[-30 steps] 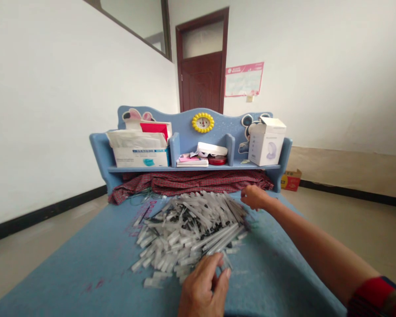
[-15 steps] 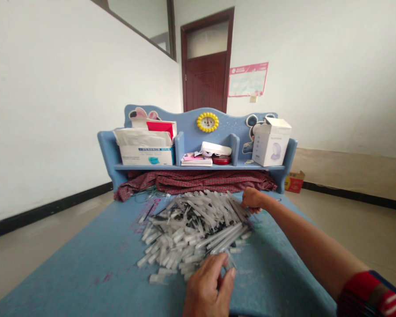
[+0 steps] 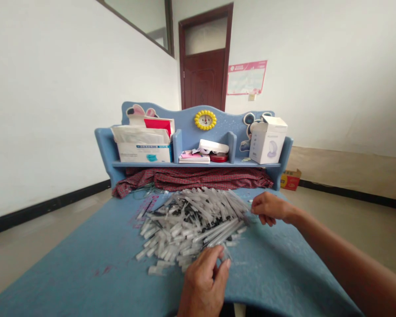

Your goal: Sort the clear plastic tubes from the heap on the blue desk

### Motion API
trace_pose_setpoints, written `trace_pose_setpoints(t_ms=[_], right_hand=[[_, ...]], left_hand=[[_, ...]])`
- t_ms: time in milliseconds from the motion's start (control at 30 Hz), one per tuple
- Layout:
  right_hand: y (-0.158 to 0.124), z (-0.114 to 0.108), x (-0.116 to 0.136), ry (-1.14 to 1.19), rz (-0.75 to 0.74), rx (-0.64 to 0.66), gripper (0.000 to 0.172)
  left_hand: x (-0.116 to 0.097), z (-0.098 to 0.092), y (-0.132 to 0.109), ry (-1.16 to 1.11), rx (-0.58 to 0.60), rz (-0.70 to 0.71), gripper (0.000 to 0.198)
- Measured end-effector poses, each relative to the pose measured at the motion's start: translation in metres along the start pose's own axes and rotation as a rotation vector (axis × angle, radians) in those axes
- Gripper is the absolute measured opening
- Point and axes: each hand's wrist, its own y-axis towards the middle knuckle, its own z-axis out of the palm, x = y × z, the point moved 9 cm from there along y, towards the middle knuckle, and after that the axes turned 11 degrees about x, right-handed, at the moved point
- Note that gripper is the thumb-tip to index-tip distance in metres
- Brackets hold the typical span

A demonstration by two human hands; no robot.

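A heap of clear and whitish plastic tubes and caps, with black pieces among them, forms a pile (image 3: 191, 220) in the middle of the blue desk (image 3: 86, 255). My left hand (image 3: 206, 277) is at the near edge of the pile, thumb and index finger curled round a small clear piece (image 3: 227, 252) that is hard to make out. Just off the pile's right side is my right hand (image 3: 267, 208), its fingers bent and drawn together; whatever is between its fingertips is too small and blurred to tell.
A blue shelf (image 3: 198, 165) at the back holds a mask box (image 3: 143, 152), booklets (image 3: 194, 158), a red tin (image 3: 218, 157) and a white box (image 3: 269, 141). Checkered cloth (image 3: 198, 178) lies beneath it. An orange carton (image 3: 291, 180) stands on the floor.
My right hand has moved right and slightly nearer, away from the pile's edge. My left hand stays almost where it was. The whole view has shifted slightly.
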Motion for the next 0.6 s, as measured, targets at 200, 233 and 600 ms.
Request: trace_pose_setpoints(t_ms=[200,233,600], right_hand=[[-0.057,0.057,0.023,0.125,-0.190,0.156,0.006],[-0.063,0.065,0.025,0.123,-0.202,0.162,0.006],[-0.094,0.099,0.057,-0.196,-0.374,0.049,0.011]], left_hand=[[-0.001,-0.002,0.001,-0.041,0.006,-0.037,0.012],[0.001,-0.001,0.001,-0.062,0.015,-0.056,0.013],[0.030,0.003,-0.009,-0.552,0.031,-0.333,0.026]])
